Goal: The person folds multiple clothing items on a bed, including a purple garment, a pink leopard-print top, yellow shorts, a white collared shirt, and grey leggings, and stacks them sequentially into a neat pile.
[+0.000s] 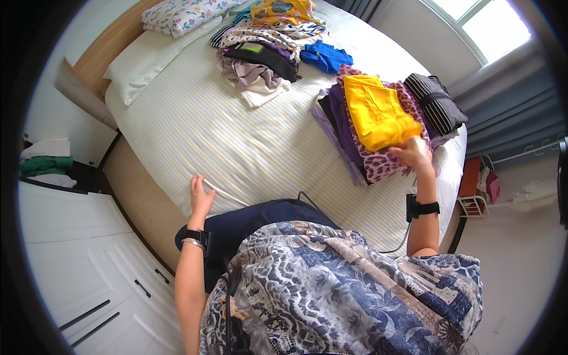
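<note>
A folded yellow garment (pixel 375 111) lies on top of a stack of folded clothes at the right of the bed. My right hand (pixel 413 153) grips its lower right corner, which is blurred. Directly beneath is a pink leopard-print cloth (pixel 384 166), with purple garments (pixel 344 128) showing lower down at the left of the stack. My left hand (pixel 202 197) holds nothing; its fingers are apart by the near left edge of the bed, close to a thin pale cord (pixel 226 194).
Striped bedding covers the bed (pixel 199 133). A looser clothes heap (pixel 266 57) and a blue garment (pixel 327 57) lie farther back. Beside the stack sits a black striped bundle (pixel 435 104). White cabinets (pixel 88 266) stand at left, a white rack (pixel 475 206) at right.
</note>
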### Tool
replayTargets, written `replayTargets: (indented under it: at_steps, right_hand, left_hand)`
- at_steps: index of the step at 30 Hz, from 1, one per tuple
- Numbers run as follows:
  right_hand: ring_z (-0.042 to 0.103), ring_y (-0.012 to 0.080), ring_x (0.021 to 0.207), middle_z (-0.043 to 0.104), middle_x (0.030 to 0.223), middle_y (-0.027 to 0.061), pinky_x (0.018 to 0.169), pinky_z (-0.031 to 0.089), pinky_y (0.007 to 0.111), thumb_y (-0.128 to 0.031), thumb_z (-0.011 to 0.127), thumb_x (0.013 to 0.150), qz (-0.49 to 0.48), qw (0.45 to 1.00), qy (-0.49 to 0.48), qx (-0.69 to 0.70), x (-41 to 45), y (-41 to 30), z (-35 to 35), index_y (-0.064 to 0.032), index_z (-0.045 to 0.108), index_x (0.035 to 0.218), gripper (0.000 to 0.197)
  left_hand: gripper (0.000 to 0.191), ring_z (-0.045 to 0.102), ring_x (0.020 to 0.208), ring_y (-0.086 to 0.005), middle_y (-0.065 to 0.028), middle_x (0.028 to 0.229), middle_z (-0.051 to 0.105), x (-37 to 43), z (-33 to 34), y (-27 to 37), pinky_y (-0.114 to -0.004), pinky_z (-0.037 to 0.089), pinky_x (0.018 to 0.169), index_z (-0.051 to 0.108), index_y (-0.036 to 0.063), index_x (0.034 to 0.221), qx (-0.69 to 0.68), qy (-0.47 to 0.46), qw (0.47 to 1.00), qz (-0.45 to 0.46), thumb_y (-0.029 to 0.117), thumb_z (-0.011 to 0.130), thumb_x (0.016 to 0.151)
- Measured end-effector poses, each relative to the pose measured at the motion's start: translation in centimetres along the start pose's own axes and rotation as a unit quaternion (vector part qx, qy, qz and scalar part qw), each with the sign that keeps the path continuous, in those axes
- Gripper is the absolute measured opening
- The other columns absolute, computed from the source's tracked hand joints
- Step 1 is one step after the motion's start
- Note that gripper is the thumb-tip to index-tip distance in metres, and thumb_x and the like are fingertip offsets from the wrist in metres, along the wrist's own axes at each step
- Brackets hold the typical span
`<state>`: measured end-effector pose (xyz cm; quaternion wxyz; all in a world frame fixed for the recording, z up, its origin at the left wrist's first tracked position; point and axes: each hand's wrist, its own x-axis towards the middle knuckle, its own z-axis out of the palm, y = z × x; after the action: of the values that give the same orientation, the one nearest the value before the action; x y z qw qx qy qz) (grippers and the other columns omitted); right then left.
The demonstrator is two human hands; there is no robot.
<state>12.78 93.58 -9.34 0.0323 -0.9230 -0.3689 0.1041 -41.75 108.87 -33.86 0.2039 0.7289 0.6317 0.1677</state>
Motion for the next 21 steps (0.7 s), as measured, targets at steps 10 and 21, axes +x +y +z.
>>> replayTargets:
  at_steps: [10, 21]
  right_hand:
    - [0.016, 0.032, 0.137, 0.016, 0.15, 0.0082, 0.098, 0.014, 0.07, -0.054, 0.046, 0.086, -0.137, 0.972, 0.18, -0.064, 4.5, -6.4, 4.8, -0.0253, 0.023, 0.142, 0.067]
    - [0.014, 0.0288, 0.138, 0.017, 0.149, 0.011, 0.102, 0.016, 0.064, -0.05, 0.053, 0.084, -0.067, 0.992, -0.016, -0.108, 1.8, -6.5, 2.9, -0.0226, 0.026, 0.142, 0.07]
  left_hand:
    - [0.063, 0.027, 0.132, -0.0323, -0.0181, 0.144, 0.024, -2.2, -2.1, -1.4, -0.035, 0.03, 0.105, 0.04, 0.0075, 0.129, -0.036, -0.052, 0.998, -0.03, 0.018, 0.068, 0.074]
    - [0.072, 0.021, 0.134, -0.0364, -0.0243, 0.144, 0.019, -4.4, -7.0, -0.9, -0.039, 0.029, 0.106, 0.032, 0.0091, 0.135, -0.037, -0.064, 0.993, -0.09, 0.019, 0.069, 0.074]
